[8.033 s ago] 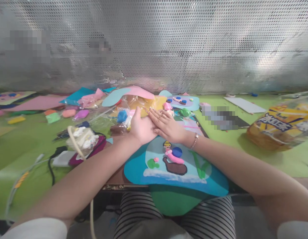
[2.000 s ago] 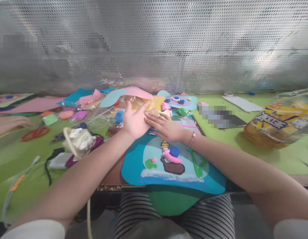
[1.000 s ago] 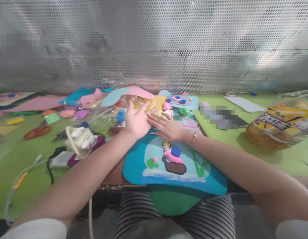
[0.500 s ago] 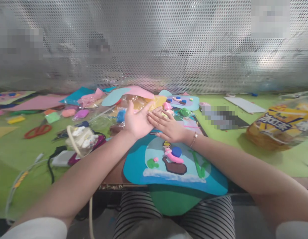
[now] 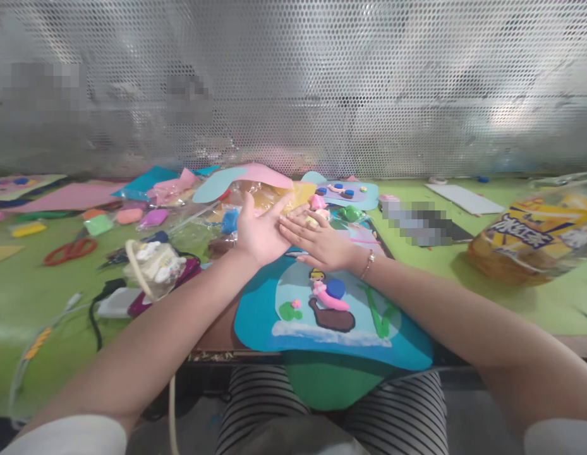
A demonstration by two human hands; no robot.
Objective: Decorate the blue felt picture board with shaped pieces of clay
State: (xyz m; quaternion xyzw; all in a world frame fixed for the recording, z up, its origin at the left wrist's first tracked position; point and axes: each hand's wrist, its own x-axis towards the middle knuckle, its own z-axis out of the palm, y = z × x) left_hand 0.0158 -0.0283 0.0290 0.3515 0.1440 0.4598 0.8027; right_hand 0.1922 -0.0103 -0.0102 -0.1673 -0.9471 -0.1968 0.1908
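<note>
My left hand (image 5: pixel 258 230) is raised palm up above the table, fingers spread. My right hand (image 5: pixel 321 243), with a bracelet (image 5: pixel 368 265) at the wrist, lies palm down with its straight fingers across the left palm. Whether anything sits between the palms is hidden. Just below the hands lies a teal felt picture (image 5: pixel 255 316) with a small clay figure (image 5: pixel 327 296) on it. Plastic bags of coloured clay (image 5: pixel 255 196) lie right behind the hands.
Red scissors (image 5: pixel 68 249), clay packets (image 5: pixel 153 218) and coloured felt sheets (image 5: pixel 75 196) lie at the left. A small white basket (image 5: pixel 153 265) and a black cable (image 5: pixel 96 309) are near my left arm. A yellow snack bag (image 5: pixel 530 243) sits at the right. A perforated metal screen (image 5: pixel 321 82) closes the back.
My right hand's fingers have slid back and forth a little over the left palm. Both arms stay in the same place.
</note>
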